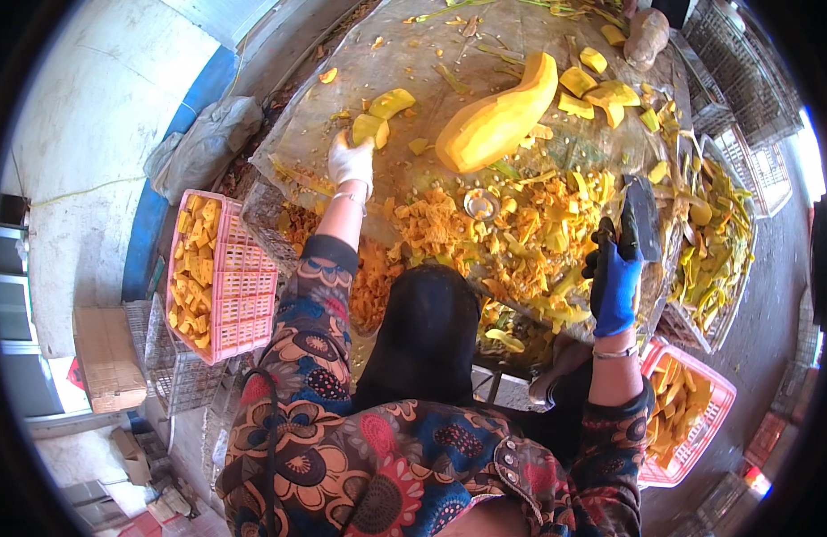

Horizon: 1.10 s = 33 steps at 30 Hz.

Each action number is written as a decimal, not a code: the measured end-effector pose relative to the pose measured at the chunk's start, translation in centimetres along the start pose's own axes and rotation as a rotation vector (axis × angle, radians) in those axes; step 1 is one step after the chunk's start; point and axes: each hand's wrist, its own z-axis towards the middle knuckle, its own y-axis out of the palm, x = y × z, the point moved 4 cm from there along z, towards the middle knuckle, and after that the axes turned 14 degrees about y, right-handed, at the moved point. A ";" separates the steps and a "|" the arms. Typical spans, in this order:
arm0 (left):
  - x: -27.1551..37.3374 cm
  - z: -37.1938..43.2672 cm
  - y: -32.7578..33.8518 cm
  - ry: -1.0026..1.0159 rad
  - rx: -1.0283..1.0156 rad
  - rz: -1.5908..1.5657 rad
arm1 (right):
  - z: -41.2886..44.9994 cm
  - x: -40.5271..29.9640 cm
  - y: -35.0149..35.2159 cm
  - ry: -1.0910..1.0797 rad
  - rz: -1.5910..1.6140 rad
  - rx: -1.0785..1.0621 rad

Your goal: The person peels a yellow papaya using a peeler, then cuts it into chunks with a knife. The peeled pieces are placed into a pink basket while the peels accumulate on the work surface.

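My left hand [351, 161], in a white glove, has its fingers around the near end of a cut pumpkin piece [371, 127] on the covered table [380, 64]. Another piece [392, 103] lies against it. A blue and black glove covers my right hand [614, 282], which grips a dark, broad-bladed knife [641, 218] near the table's right side. Between my hands rests a long peeled squash [494, 121], its neck pointing away to the right. Nearer to me, a small round metal object [481, 204] sits among stringy orange pulp [430, 221], seeds and peelings.
Pink crates hold cut chunks [195, 268] at left and longer pieces [678, 396] at right. Peelings [712, 248] fill a crate beside the table. More cut pieces [577, 82] and an unpeeled squash [647, 39] lie at the far right. A sack [208, 148] leans at left.
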 end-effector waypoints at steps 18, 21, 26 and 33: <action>9.3 -2.9 1.6 -0.143 -0.411 -0.585 | 2.0 0.8 2.6 0.176 0.060 -0.092; 16.0 -9.2 4.1 -0.045 -0.787 -0.733 | 1.4 0.5 3.9 0.235 0.080 -0.259; 21.9 -16.7 7.9 0.269 -1.050 -0.558 | 0.3 -0.4 3.6 0.176 0.091 -0.318; 22.6 -20.2 10.1 -0.321 -0.804 -1.131 | 0.5 -0.8 1.7 0.089 0.153 -0.288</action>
